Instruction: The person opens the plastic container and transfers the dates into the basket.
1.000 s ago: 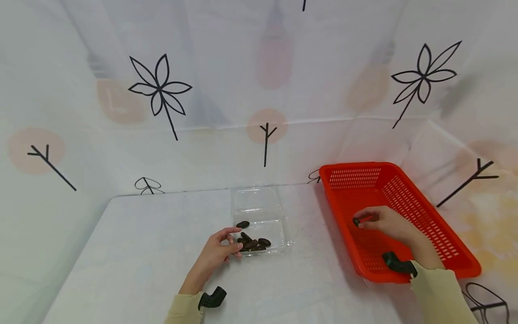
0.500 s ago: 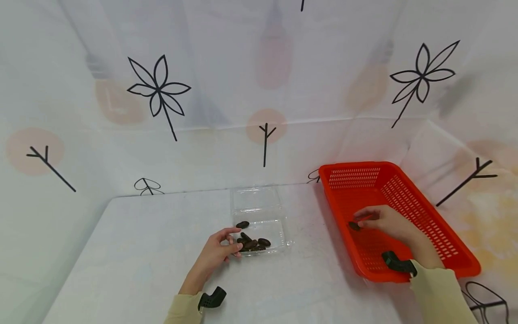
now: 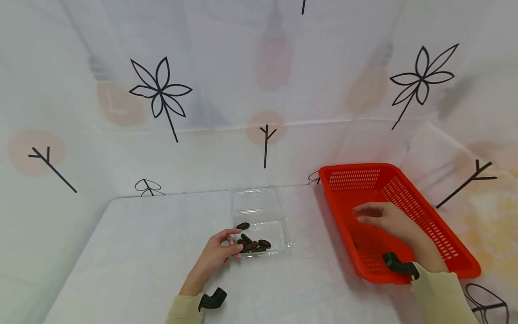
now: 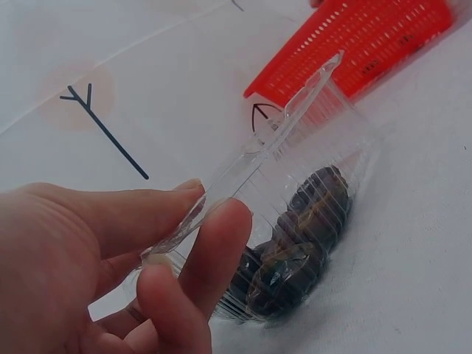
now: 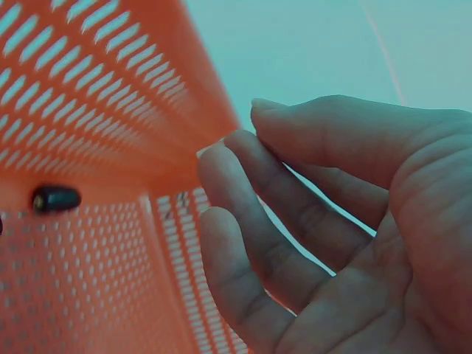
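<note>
My left grip point(image 3: 216, 253) pinches clear clamshell point(image 3: 275, 233) near far edge of bench point(image 3: 141, 252), probably for steadying it | my right grip point(image 3: 384, 219), spread, holds nothing over red basket point(image 3: 356, 178).

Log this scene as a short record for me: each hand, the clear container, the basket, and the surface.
Left hand: pinches the edge of the clear container
Right hand: above the red basket, holding nothing
Container: lid open, several dark oval pieces inside
Basket: right of the container, slotted walls, at least one dark piece within
Surface: white table covering
</note>
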`<action>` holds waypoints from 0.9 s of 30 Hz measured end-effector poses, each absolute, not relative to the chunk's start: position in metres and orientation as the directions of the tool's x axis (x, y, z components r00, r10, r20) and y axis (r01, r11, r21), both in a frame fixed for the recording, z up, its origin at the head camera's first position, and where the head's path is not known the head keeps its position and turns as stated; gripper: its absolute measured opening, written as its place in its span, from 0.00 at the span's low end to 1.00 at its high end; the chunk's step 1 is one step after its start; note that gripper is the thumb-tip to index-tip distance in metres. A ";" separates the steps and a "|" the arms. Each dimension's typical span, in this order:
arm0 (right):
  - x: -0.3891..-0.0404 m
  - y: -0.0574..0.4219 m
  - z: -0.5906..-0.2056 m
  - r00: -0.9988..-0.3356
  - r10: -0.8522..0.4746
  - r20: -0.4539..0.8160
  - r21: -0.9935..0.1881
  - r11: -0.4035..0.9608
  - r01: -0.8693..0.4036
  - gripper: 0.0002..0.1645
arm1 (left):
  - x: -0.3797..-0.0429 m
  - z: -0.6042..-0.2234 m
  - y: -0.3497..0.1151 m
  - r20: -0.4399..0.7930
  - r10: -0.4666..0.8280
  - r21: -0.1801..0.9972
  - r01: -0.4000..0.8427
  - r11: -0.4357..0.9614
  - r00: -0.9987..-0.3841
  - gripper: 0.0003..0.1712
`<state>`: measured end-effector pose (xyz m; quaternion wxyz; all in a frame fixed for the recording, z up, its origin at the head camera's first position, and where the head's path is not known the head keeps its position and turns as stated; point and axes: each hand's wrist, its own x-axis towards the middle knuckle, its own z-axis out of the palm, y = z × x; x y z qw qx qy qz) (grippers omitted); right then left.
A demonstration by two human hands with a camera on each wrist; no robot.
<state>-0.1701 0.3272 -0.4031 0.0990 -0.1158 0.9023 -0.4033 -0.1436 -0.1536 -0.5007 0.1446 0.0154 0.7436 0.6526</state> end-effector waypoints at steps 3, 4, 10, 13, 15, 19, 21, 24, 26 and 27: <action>-0.168 0.321 -0.399 -0.952 -0.302 -0.046 -0.752 0.637 -0.166 0.23 | -0.143 -0.500 -0.153 -0.191 0.216 0.976 -0.163 0.143 -0.958 0.30; -0.168 0.318 -0.397 -0.949 -0.314 -0.026 -0.750 0.633 -0.189 0.22 | -0.143 -0.500 -0.153 -0.190 0.220 0.977 -0.162 0.139 -0.957 0.30; -0.167 0.297 -0.387 -0.937 -0.347 0.041 -0.761 0.597 -0.254 0.19 | -0.141 -0.499 -0.151 -0.190 0.247 0.980 -0.170 0.102 -0.950 0.31; -0.166 0.287 -0.383 -0.939 -0.341 0.049 -0.758 0.599 -0.257 0.19 | -0.140 -0.498 -0.152 -0.194 0.250 0.980 -0.174 0.100 -0.949 0.31; -0.166 0.280 -0.382 -0.941 -0.334 0.052 -0.756 0.603 -0.256 0.18 | -0.140 -0.498 -0.152 -0.196 0.251 0.979 -0.175 0.105 -0.948 0.31; -0.166 0.262 -0.382 -0.944 -0.328 0.044 -0.756 0.607 -0.246 0.17 | -0.140 -0.498 -0.152 -0.191 0.247 0.979 -0.165 0.121 -0.950 0.31; -0.167 0.251 -0.383 -0.940 -0.340 0.033 -0.760 0.602 -0.245 0.16 | -0.140 -0.498 -0.152 -0.185 0.240 0.979 -0.159 0.125 -0.953 0.31; -0.168 0.234 -0.383 -0.933 -0.360 0.008 -0.776 0.586 -0.233 0.15 | -0.141 -0.498 -0.153 -0.185 0.227 0.979 -0.158 0.133 -0.956 0.31; -0.169 0.223 -0.384 -0.928 -0.374 -0.005 -0.789 0.571 -0.226 0.14 | -0.142 -0.499 -0.153 -0.185 0.221 0.978 -0.158 0.135 -0.957 0.30; -0.169 0.218 -0.385 -0.925 -0.380 -0.008 -0.794 0.565 -0.226 0.14 | -0.142 -0.499 -0.153 -0.185 0.220 0.978 -0.158 0.135 -0.958 0.30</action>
